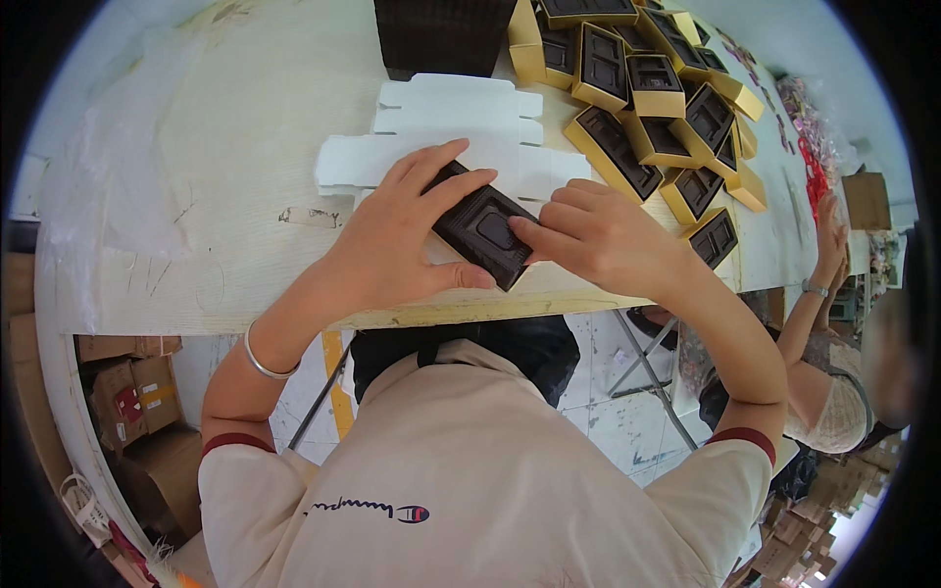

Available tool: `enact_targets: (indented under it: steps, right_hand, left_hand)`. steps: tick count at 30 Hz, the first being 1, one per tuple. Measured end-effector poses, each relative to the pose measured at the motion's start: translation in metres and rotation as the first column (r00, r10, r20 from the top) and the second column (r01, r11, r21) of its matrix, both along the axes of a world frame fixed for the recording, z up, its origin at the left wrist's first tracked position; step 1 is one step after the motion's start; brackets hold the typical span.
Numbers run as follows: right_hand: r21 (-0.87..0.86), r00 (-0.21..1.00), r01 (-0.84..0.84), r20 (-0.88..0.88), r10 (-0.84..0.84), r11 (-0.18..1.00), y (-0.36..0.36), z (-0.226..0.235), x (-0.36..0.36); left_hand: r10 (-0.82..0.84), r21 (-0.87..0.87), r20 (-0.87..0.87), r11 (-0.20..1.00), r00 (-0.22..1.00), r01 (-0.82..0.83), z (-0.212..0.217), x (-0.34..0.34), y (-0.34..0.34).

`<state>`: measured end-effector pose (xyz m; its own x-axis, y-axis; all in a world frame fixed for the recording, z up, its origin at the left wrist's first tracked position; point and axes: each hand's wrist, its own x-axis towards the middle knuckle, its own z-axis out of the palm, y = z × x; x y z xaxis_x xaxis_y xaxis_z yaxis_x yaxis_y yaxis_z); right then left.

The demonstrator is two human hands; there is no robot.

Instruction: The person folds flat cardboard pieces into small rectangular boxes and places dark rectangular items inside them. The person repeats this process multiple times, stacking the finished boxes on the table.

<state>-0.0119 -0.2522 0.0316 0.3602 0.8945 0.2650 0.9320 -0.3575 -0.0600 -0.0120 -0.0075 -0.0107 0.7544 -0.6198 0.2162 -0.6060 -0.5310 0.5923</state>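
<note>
Two bare hands are applied to one black moulded tray (477, 218), which is positioned aslant near the front edge of the table (245, 176). The tray is grasped at its left side by the spread fingers of the left hand (392, 225). Its right side is touched by the right hand (600, 233), one digit laid on top, the others curled; whether a grip is closed there cannot be told. Beyond, an unfolded white carton (451, 113) is partly covered. Farther back, a black box (441, 37) is noted; to its right, gold boxes (658, 103) with dark inserts are heaped.
</note>
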Motion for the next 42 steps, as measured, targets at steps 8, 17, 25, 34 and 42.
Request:
enact_targets:
  steps: [8, 17, 25, 34, 42]
  right_hand:
    - [0.040, 0.963, 0.234, -0.148, -0.225, 0.972, 0.009, -0.001, -0.015]
    - [-0.134, 0.873, 0.444, 0.287, -0.394, 0.886, 0.027, -0.014, -0.051]
    - [-0.005, 0.838, 0.540, 0.100, -0.537, 0.842, 0.037, -0.043, -0.057]
    - [0.273, 0.766, 0.551, 0.208, -0.608, 0.788, -0.014, 0.008, -0.015]
    - [0.292, 0.407, 0.799, 0.381, -0.830, 0.526, -0.107, 0.066, 0.109]
  left_hand:
    - [0.049, 0.076, 0.062, 0.996, 0.997, -0.054, 0.000, -0.003, -0.002]
    - [-0.018, 0.334, 0.277, 0.939, 0.961, -0.079, 0.007, -0.007, 0.002]
    - [-0.125, 0.326, 0.121, 0.942, 0.985, 0.080, 0.005, 0.002, 0.003]
    - [0.115, -0.183, 0.126, 0.979, 0.985, -0.091, 0.009, 0.002, 0.042]
    - [0.012, 0.400, 0.145, 0.914, 0.989, -0.070, -0.016, -0.007, 0.034]
